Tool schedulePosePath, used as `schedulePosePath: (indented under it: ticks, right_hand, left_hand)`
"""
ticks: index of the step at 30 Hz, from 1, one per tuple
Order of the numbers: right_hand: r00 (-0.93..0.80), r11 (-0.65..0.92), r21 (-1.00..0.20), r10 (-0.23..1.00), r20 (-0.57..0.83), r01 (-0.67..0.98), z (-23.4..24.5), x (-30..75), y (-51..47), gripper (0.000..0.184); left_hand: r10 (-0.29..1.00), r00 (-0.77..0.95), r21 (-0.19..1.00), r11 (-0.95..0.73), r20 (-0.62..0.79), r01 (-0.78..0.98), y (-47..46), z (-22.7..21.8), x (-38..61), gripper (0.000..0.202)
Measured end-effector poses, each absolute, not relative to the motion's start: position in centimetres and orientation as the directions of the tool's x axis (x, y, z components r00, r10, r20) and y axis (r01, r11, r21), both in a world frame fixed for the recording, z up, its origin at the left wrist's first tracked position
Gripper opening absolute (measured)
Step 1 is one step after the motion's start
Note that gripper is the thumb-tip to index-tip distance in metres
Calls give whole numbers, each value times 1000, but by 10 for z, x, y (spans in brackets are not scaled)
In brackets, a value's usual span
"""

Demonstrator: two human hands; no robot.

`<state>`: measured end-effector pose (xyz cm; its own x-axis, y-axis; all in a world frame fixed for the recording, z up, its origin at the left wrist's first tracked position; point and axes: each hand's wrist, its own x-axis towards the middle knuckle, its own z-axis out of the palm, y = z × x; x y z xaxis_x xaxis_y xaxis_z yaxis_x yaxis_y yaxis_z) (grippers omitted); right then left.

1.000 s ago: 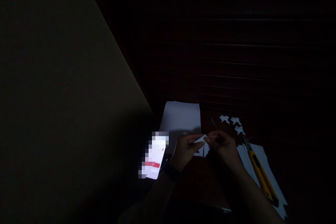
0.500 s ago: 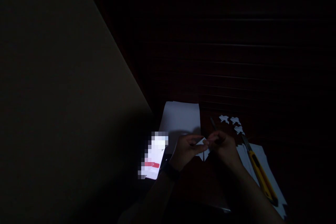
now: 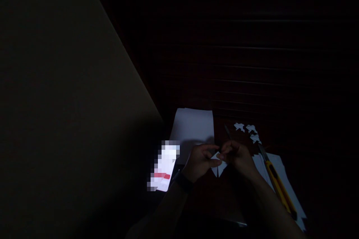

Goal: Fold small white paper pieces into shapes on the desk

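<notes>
Between my two hands is a small piece of folded white paper [image 3: 217, 168], with a split at its lower edge that leaves two pointed flaps. My left hand [image 3: 199, 162], with a dark band at the wrist, pinches the paper's left side with the thumb in front. From the right, my right hand [image 3: 238, 157] grips its upper right part, thumb and fingers closed on it. The fingers cover part of the paper's upper edge. Several small folded paper figures [image 3: 250, 129] lie beyond my right hand.
A stack of white sheets [image 3: 193, 125] lies behind my left hand. A lit phone [image 3: 164, 168] is at the left. To the right, a yellow utility knife [image 3: 277, 185] with its blade out rests on white paper pieces [image 3: 291, 190]. A thin dark pen-like object [image 3: 227, 130] lies behind my hands.
The folded paper has come slightly down and tilted, so more of its split flaps shows below my fingers. My fingers have shifted a little on it. The surrounding objects have stayed put.
</notes>
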<state>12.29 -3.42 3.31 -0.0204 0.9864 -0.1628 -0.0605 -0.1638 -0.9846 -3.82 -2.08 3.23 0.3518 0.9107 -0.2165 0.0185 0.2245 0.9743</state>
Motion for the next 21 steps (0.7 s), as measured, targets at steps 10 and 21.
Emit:
schedulePosePath:
  ticks: [10, 21]
  right_hand:
    - [74, -33, -993, 997, -24, 116, 28, 117, -36, 20]
    - [-51, -12, -991, 999, -19, 133, 33, 119, -37, 27]
  left_hand:
    - [921, 317, 972, 233, -229, 23, -26, 33, -31, 64]
    - [957, 170, 962, 253, -234, -101, -23, 35, -30, 42]
